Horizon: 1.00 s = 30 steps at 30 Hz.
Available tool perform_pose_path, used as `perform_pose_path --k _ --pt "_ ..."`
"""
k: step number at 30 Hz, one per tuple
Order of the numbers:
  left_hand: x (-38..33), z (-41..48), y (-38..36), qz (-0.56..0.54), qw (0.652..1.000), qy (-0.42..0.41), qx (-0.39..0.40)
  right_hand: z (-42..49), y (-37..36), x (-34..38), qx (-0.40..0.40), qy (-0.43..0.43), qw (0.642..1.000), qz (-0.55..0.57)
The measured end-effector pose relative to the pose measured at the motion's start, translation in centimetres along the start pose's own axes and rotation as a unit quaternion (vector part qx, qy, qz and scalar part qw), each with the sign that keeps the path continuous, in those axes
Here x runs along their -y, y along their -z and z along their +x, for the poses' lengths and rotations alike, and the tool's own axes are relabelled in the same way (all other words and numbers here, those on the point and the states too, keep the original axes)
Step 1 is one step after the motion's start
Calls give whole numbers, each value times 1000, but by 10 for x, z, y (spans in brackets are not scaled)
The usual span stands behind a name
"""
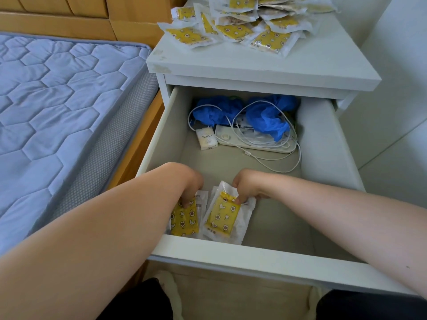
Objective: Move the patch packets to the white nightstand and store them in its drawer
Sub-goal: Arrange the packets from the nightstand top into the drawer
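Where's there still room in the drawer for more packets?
Bare floor right of the packets, up to the drawer wall, and mid-drawer before the cable. Crowded: the back, with blue plastic and tray.

Drawer (254, 252): pulled well out of the white nightstand (254, 65).
Left hand (189, 190): down at the drawer's near end, fingers curled on the left packet (184, 221).
Right hand (248, 188): pinching the top edge of the right packet (223, 218), just beside the other.
Nightstand top: a loose pile of packets (242, 24).
Drawer's back: blue gloves (265, 118), white cable (272, 162), tissue pack (206, 139).
Alongside: blue quilted mattress (57, 100).
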<state>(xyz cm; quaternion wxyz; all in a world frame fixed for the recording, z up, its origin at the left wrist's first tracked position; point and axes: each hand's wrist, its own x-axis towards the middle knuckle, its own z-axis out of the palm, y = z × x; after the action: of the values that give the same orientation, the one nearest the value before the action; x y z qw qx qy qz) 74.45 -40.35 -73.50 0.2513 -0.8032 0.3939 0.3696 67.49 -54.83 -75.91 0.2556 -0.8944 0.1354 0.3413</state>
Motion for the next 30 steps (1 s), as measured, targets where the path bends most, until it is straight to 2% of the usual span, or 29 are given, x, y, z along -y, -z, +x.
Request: perform_pose_path --k 2,5,9,13,18,23,30 --pt "0 0 0 -1 1000 0 4 -1 -4 3 12 1 999 -29" --pt "0 0 1 -2 1000 -3 17 -1 -16 12 9 46 984 -169" --pt "-1 -1 2 -6 1000 -3 25 -1 -20 11 -25 83 971 -222" --pt "2 0 3 -29 999 -9 23 -1 -18 10 -55 111 967 -224" --pt "1 1 2 -25 1000 -8 1 1 -25 9 -72 107 965 -229" --pt "-1 3 2 -14 1000 8 4 -1 -17 10 -45 105 971 -211" --pt "-6 -1 2 105 993 42 19 -3 -18 9 -37 135 967 -212"
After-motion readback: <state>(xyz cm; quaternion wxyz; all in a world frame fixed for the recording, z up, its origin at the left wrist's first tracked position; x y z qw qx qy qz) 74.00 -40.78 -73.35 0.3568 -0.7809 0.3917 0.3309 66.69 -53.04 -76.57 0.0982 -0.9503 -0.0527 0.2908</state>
